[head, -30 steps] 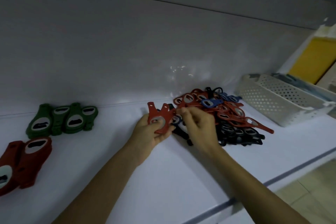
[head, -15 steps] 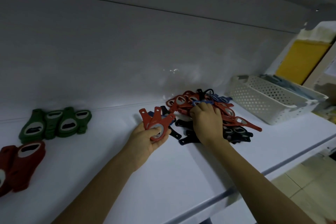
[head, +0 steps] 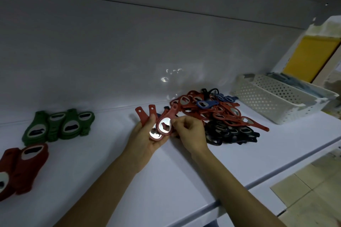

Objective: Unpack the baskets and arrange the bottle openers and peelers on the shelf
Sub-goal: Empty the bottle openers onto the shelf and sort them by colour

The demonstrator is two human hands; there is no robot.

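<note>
Dark red openers [head: 24, 164] far left of the pile [head: 221, 116] are cut off, and we can't tell what's in the perforated white basket [head: 273, 101] right of it. Just left of the pile our left hand [head: 145, 140] grips red openers [head: 164, 125] with shiny metal ovals; right hand [head: 190, 132] pinches the top one.

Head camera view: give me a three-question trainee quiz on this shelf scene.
1. True or false: the left hand holds several red bottle openers.
2. Multiple choice: the white basket stands A) left of the mixed pile, B) right of it, C) on top of it.
3. Fill in: the bottle-shaped openers farthest back on the shelf are ____.
Key: 1 true; 2 B; 3 green.
</note>
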